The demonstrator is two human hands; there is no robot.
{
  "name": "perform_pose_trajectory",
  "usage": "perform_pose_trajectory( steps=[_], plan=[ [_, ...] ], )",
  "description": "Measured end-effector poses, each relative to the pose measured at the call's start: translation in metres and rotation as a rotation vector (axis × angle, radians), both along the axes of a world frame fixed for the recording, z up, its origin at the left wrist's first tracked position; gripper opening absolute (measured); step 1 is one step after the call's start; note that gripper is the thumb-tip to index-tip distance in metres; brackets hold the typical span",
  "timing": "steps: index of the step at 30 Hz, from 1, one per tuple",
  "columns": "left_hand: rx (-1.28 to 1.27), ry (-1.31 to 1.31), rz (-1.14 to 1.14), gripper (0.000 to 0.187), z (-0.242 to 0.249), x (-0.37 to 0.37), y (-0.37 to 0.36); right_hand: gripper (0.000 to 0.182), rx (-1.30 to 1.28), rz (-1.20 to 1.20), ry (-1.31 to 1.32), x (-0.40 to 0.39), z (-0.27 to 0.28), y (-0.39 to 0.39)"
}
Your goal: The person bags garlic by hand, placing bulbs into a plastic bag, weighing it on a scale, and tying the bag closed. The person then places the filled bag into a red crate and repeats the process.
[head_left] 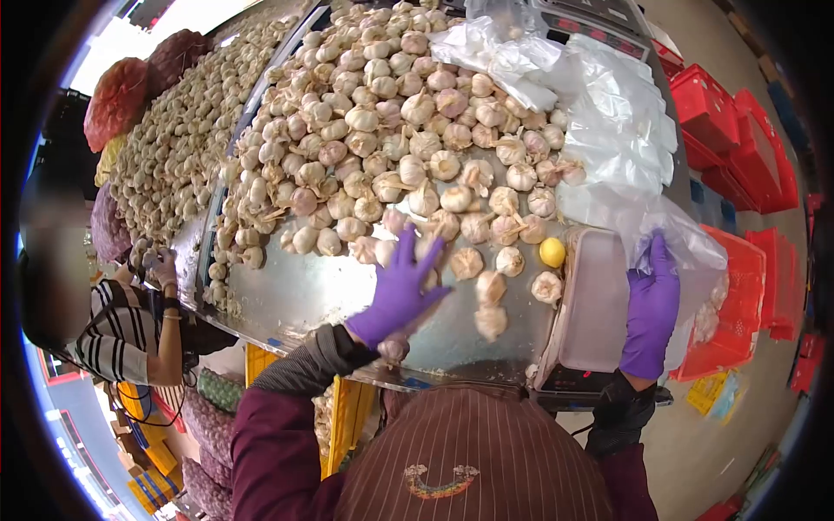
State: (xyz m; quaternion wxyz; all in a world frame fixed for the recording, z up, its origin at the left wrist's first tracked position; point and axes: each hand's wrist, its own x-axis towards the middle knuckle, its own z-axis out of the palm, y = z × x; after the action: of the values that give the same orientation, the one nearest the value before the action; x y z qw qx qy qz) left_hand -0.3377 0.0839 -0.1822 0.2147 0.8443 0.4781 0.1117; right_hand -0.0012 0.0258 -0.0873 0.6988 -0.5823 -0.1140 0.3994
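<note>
My left hand (393, 293), in a purple glove, reaches over the metal table (300, 291) with its fingers spread at the near edge of a big heap of garlic bulbs (360, 122). Its fingertips are by some bulbs; a few lie partly hidden behind the hand. Also gloved in purple, my right hand (653, 304) is closed on a clear plastic bag (686, 239) at the right edge of the table. Whitish contents show faintly low in the bag. Beside that hand is a shallow clear plastic tray (595, 304), resting on a scale (569, 379).
A yellow ball-like item (552, 252) sits left of the tray. Stacked plastic bags (612, 130) lie at the back right, near another scale (599, 35). Red crates (734, 300) stand on the floor at right. At left, another person (139, 334) handles garlic.
</note>
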Motion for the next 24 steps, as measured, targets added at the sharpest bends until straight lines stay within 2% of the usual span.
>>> perform_pose_trajectory(
  steps=[1,2,4,5,6,7,8,9,11,12,13,14,16,18,19,20,21,22,24],
  plan=[
    [0.124,0.21,0.098,0.088,0.01,0.002,0.017,0.031,0.002,-0.009,0.001,-0.006,0.007,-0.003],
    [0.183,0.477,0.217,0.083,0.036,0.011,0.023,0.03,-0.115,0.067,-0.04,-0.017,0.018,-0.004],
    [0.404,0.239,0.1,0.079,0.064,0.027,0.028,0.027,-0.257,0.259,-0.069,-0.044,0.025,-0.004],
    [0.107,-0.223,0.062,0.079,0.081,0.046,0.019,0.025,-0.278,0.377,-0.057,-0.061,0.019,-0.004],
    [-0.277,-0.626,0.079,0.071,0.102,0.068,0.004,0.021,-0.222,0.395,-0.063,-0.08,0.001,-0.003],
    [-0.689,-0.767,0.104,0.06,0.099,0.082,-0.009,0.022,-0.142,0.426,0.092,-0.099,0.013,0.001],
    [-1.105,-0.896,0.132,0.049,0.097,0.089,-0.017,0.021,-0.08,0.315,0.207,-0.119,0.026,0.01],
    [-1.101,-0.896,0.131,0.049,0.093,0.091,-0.017,0.019,-0.073,0.326,0.276,-0.123,0.025,0.013],
    [-1.175,-1.525,0.577,0.02,0.087,0.093,-0.012,0.018,-0.062,0.333,0.344,-0.121,0.02,0.013],
    [-1.148,-1.606,0.687,0.009,0.094,0.089,-0.008,0.018,-0.13,0.437,0.022,-0.111,0.018,0.01],
    [-1.228,-1.702,0.613,0.01,0.086,0.072,-0.003,0.018,-0.204,0.533,-0.304,-0.1,0.014,0.007],
    [-1.306,-1.799,0.537,0.012,0.074,0.049,0.004,0.018,-0.204,0.527,-0.31,-0.087,0.003,0.005],
    [-1.475,-2.105,0.307,0.012,0.079,0.01,0.022,0.017,-0.304,0.375,-0.7,-0.064,-0.022,0.005],
    [-0.623,-1.615,0.918,0.011,0.11,0.014,0.033,0.017,-0.381,0.337,-0.774,-0.048,-0.029,0.0],
    [-0.406,-1.402,0.717,0.008,0.112,0.01,0.027,0.02,-0.462,0.298,-0.843,-0.049,-0.02,0.002],
    [-0.398,-1.41,0.712,0.008,0.118,0.012,0.023,0.025,-0.301,0.148,-1.255,-0.06,-0.011,0.001],
    [-0.253,-1.184,0.586,0.006,0.127,0.019,0.016,0.031,-0.121,-0.019,-1.65,-0.085,0.018,0.001],
    [-0.119,-0.95,0.464,0.005,0.131,0.028,0.008,0.042,0.039,0.084,-1.682,-0.109,0.046,-0.003],
    [-0.028,-1.024,0.214,0.022,0.129,0.049,-0.009,0.042,0.114,0.093,-1.827,-0.135,0.052,0.012]
  ],
)
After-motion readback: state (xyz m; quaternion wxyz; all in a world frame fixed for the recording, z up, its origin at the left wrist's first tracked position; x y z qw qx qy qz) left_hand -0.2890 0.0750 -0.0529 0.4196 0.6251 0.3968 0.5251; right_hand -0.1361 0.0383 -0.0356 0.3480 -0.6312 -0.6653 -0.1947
